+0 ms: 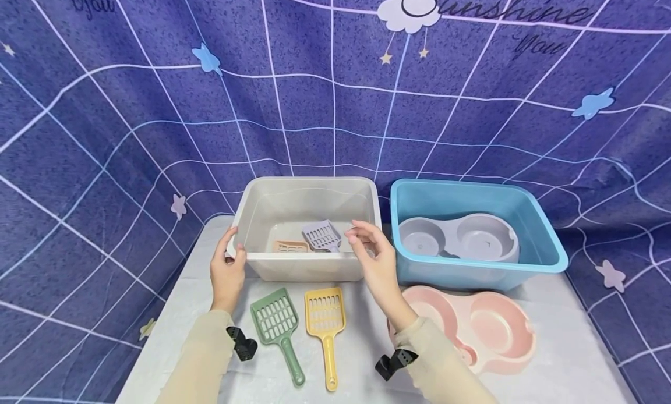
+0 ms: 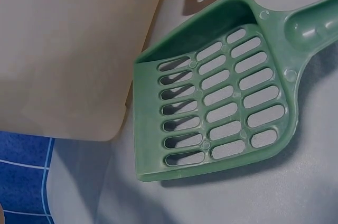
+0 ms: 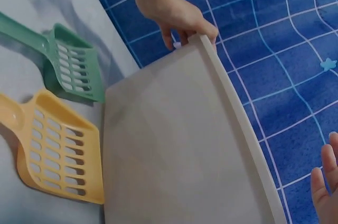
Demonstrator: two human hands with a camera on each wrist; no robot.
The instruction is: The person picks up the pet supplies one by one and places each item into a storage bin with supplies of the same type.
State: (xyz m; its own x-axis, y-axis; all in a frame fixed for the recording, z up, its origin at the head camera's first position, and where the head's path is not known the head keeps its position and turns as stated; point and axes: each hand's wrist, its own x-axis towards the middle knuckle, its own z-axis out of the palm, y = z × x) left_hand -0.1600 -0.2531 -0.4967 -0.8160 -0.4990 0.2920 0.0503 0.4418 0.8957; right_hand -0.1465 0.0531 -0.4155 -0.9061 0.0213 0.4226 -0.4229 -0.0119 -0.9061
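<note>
A whitish-grey litter box (image 1: 304, 270) stands in the middle of the table. My left hand (image 1: 227, 279) grips its rim at the front left corner, as the right wrist view also shows. Over the front right part of the rim is my right hand (image 1: 380, 264), fingers loosely bent and holding nothing. Inside the box lie a lilac litter scoop (image 1: 335, 241) and a peach scoop (image 1: 290, 243), partly hidden by the front wall. In front of it lie a green litter scoop (image 2: 143, 118) and a yellow one (image 3: 95, 145), handles toward me.
To the right stands a blue litter box (image 1: 472, 276) holding a greyish-lilac double bowl (image 1: 449, 238). A pink double bowl (image 1: 463, 311) lies before it, partly behind my right forearm. A blue patterned curtain (image 1: 314, 101) hangs behind the table.
</note>
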